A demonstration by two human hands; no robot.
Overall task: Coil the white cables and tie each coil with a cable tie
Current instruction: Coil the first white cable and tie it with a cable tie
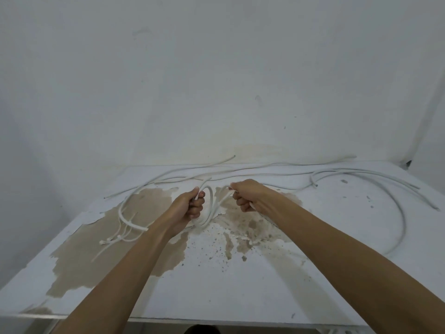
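Observation:
A small coil of white cable (210, 208) hangs between my two fists above the middle of the table. My left hand (190, 206) is closed around the coil's left side. My right hand (248, 196) grips a strand of the same cable leading into the coil. More loose white cables (265, 173) lie stretched along the table's back edge, and one long cable (399, 213) curves in a big arc on the right. Several white cable ties (115, 239) lie on the table at the left, beside another loop of cable (125, 210).
The white table (240, 285) has large brown patches where its paint has peeled. It stands against a white wall (216, 80). Its front edge runs along the bottom of the view, and its left edge slants away at the left.

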